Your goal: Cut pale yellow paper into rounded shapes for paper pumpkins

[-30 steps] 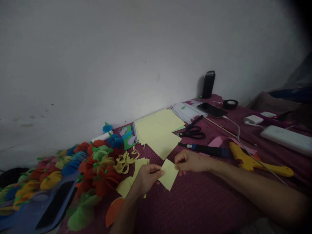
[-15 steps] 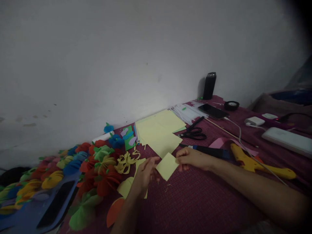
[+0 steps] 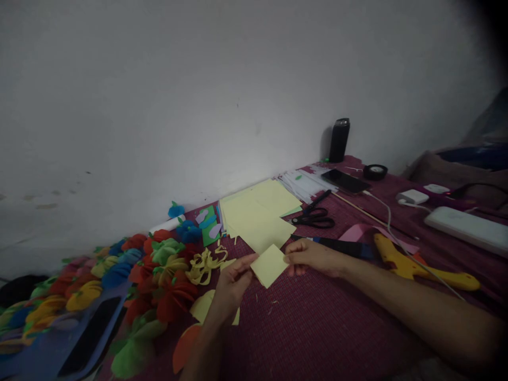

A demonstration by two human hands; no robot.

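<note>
1. Yellow paper square (image 3: pixel 270 264), being pinched at two opposite corners and kept off the maroon mat (image 3: pixel 317 338), just above it.
2. Left hand (image 3: pixel 232 286) closing thumb and fingertips on the near-left corner; right hand (image 3: pixel 307 256) nipping the far-right corner between thumb and forefinger. Both grips shut on the same sheet, neither hand resting open.
3. Holding by the corners, probably to keep the sheet taut and flat while leaving its face and edges free; tilting slightly, left corner lower than the right.
4. Lying between the two hands, spanning the gap from fingertip to fingertip, with the middle unsupported.
5. Sitting just in front of the stack of yellow sheets (image 3: pixel 257 209), same colour, so likely taken from there.
6. Keeping black scissors (image 3: pixel 313 214) near beyond the right hand, and a dark-handled tool (image 3: pixel 341 244) just behind the right wrist, partly hidden.
7. Lying further right: a yellow glue gun (image 3: pixel 416 264) with its cord trailing back toward a phone (image 3: pixel 345 181).
8. Piling up at the left: yellow paper curls (image 3: pixel 204 262) and a heap of coloured paper flowers (image 3: pixel 151 270), well within the left arm's reach.
</note>
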